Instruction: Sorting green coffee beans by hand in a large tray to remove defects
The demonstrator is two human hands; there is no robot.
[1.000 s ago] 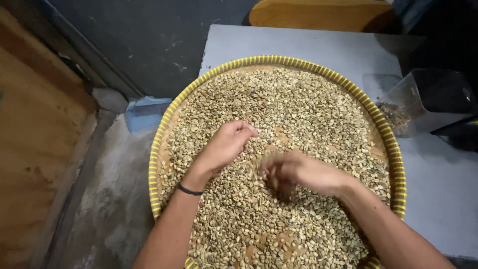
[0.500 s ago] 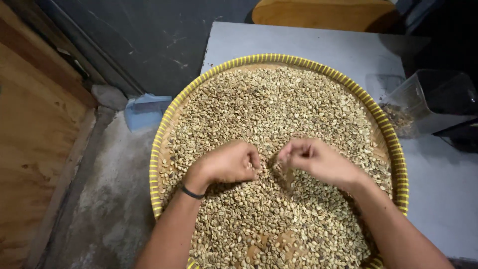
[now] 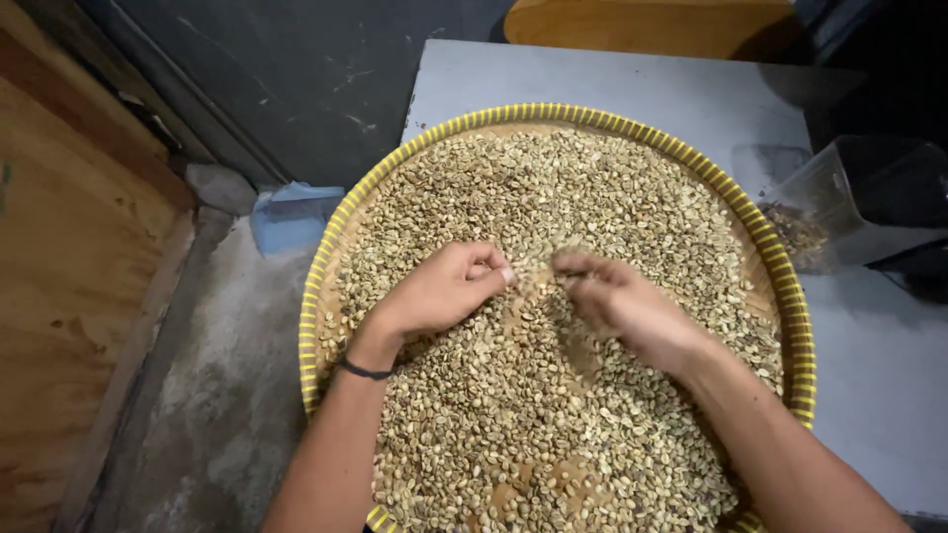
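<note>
- The left hand has moved up the tray since half a second ago: its knuckles now sit nearer 12 o'clock, with the fingers curled loosely and the thumb and forefinger tips pinched together on the beans. I cannot tell whether a bean is held between them.
- The right hand has slid up with it, and its fingertips point toward 9 o'clock, almost meeting the left. The fingers are bunched and a little blurred, so whether they grip anything is unclear; they rest on or just over the bean layer.
- A second ago the two hands were further apart, with the right lower and more blurred; now both converge on one patch near the middle of the tray, which reads as working over the beans a patch at a time.
- The pale green beans lie in a thin, even layer over the round woven tray with its yellow rim. Bare tan weave shows at 6 o'clock and just below the hands.
- The tray rests on a grey worktop and overhangs its edge at 9 o'clock, above the concrete floor.
- At 3 o'clock, just beside the rim, a clear plastic container lies tilted, with a few darker bits inside; it has not moved.
- A thin dark wristband sits on the left wrist.
</note>
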